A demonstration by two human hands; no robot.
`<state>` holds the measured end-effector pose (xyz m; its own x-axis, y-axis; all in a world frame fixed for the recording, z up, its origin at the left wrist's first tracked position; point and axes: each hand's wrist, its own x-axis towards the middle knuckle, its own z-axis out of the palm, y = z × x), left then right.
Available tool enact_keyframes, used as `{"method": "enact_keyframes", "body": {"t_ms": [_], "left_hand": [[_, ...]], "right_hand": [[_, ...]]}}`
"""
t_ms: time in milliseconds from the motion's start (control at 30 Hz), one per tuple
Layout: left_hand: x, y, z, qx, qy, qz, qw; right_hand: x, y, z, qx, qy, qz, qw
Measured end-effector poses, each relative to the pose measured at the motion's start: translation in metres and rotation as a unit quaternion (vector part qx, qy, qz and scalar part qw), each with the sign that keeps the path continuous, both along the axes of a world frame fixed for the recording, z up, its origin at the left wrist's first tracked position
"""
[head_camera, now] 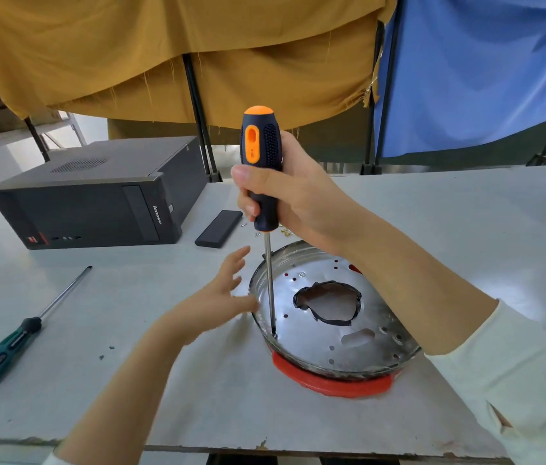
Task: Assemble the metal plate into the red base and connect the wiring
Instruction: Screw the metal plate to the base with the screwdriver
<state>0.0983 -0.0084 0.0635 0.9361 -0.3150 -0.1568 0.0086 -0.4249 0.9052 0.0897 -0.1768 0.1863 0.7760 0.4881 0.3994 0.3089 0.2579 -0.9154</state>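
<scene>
A round shiny metal plate (328, 333) with a black-edged hole in its middle sits in the red base (332, 380) on the table. My right hand (295, 193) grips the dark blue and orange screwdriver (261, 162) upright. Its tip stands on the plate's near-left rim area. My left hand (221, 297) hovers with spread fingers just left of the plate's rim, blurred, and whether it touches is unclear. No wiring shows.
A green-handled screwdriver (13, 344) lies at the left of the white table (130, 380). A black computer case (97, 196) stands at the back left, a flat black bar (219, 228) beside it. Small screws (285, 232) lie behind the plate.
</scene>
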Motion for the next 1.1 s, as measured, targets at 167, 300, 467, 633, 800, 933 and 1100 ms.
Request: {"method": "enact_keyframes", "body": {"t_ms": [167, 300, 467, 633, 800, 933, 1100], "left_hand": [[-0.012, -0.02, -0.047, -0.248, 0.017, 0.072, 0.966], [-0.014, -0.039, -0.057, -0.346, 0.039, 0.136, 0.928], [-0.017, -0.055, -0.055, -0.351, 0.004, 0.169, 0.921], [-0.014, -0.053, -0.06, -0.33, -0.021, 0.161, 0.93], [-0.009, -0.053, -0.066, -0.321, -0.021, 0.162, 0.933], [-0.002, -0.053, -0.071, -0.299, -0.025, 0.176, 0.938], [0.003, -0.056, -0.072, -0.281, -0.031, 0.189, 0.94]], "right_hand": [[0.004, -0.004, 0.001, 0.032, 0.022, 0.039, 0.999], [0.007, -0.007, -0.002, 0.044, -0.012, 0.015, 0.999], [0.007, 0.0, -0.005, 0.051, -0.02, -0.024, 0.998], [0.006, 0.0, 0.001, 0.045, 0.025, 0.048, 0.997], [0.007, 0.002, 0.001, 0.019, -0.019, -0.022, 0.999], [0.005, 0.007, 0.002, 0.025, 0.0, 0.012, 1.0], [0.005, 0.0, 0.005, 0.004, -0.006, 0.049, 0.999]]}}
